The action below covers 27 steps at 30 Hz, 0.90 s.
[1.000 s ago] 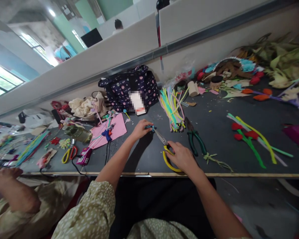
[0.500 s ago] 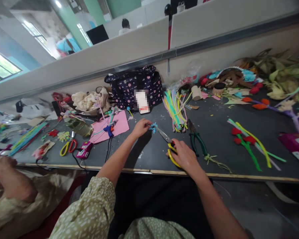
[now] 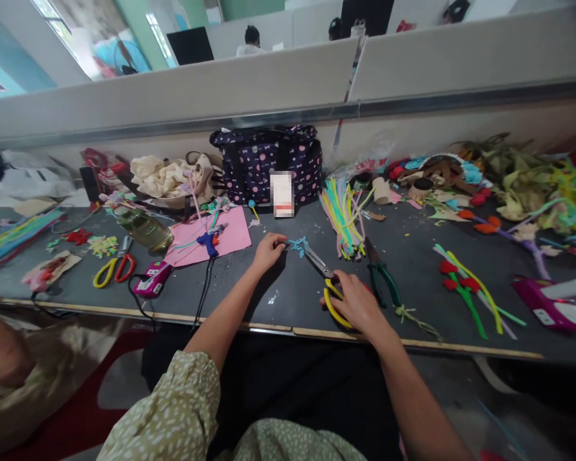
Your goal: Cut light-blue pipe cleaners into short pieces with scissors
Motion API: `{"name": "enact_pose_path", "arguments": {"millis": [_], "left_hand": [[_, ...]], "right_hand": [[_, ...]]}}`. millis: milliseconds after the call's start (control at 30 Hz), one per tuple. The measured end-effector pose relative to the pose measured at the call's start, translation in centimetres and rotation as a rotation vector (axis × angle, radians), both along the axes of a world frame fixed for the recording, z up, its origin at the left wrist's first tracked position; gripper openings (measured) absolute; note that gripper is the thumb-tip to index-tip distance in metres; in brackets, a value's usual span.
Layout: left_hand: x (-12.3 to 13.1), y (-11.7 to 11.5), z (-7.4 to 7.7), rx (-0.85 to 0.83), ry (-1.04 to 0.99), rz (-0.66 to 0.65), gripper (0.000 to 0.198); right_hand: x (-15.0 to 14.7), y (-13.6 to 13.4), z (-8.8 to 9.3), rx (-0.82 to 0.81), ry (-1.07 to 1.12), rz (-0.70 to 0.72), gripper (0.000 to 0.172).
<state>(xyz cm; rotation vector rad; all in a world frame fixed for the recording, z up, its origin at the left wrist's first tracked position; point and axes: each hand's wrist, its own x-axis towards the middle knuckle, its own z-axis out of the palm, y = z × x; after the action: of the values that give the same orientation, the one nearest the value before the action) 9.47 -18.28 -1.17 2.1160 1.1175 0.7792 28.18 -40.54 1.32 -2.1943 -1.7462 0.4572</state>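
Observation:
My right hand (image 3: 359, 299) is closed around the yellow-and-red handles of a pair of scissors (image 3: 318, 261). The blades point away to the left and reach a small heap of short blue pipe cleaner pieces (image 3: 298, 246) on the table. Just left of that heap, my left hand (image 3: 270, 251) pinches the end of a blue pipe cleaner; most of it is hidden by the fingers. Beyond and to the right lies a bundle of pastel pipe cleaners (image 3: 344, 221). Green-handled pliers (image 3: 383, 278) rest beside my right hand.
A blue glue gun (image 3: 208, 242) lies on pink paper (image 3: 237, 232). A second pair of scissors (image 3: 115, 269) and a bottle (image 3: 144, 230) stand to the left. A dotted bag (image 3: 249, 168) sits at the back; red pipe cleaner flowers (image 3: 470, 288) lie right. A co-worker's arm (image 3: 2, 346) shows at far left.
The view has turned slightly, so the tabletop things at left and right shift leftward. Both hands stay in nearly the same spot, with the scissor tips still at the blue pieces.

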Motion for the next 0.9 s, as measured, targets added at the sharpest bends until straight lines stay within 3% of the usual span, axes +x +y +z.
{"name": "enact_pose_path", "arguments": {"millis": [133,267,567,733,900], "left_hand": [[0.2,0.0,-0.1,0.025,-0.061,-0.14,0.038],[0.2,0.1,-0.3,0.082,-0.111,-0.192,0.045],[0.0,0.1,-0.5,0.088,-0.099,-0.231,0.032],[0.0,-0.1,-0.4,0.106,-0.099,-0.235,0.011],[0.1,-0.4,-0.4,0.089,-0.087,-0.205,0.011]], "right_hand": [[-0.2,0.0,0.3,0.022,0.078,-0.062,0.05],[-0.6,0.1,0.4,0.055,0.082,-0.096,0.05],[-1.2,0.3,0.0,0.061,0.229,-0.11,0.052],[-1.3,0.4,-0.3,0.052,0.31,-0.115,0.056],[-0.4,-0.3,-0.3,0.053,0.368,-0.142,0.058]]}}
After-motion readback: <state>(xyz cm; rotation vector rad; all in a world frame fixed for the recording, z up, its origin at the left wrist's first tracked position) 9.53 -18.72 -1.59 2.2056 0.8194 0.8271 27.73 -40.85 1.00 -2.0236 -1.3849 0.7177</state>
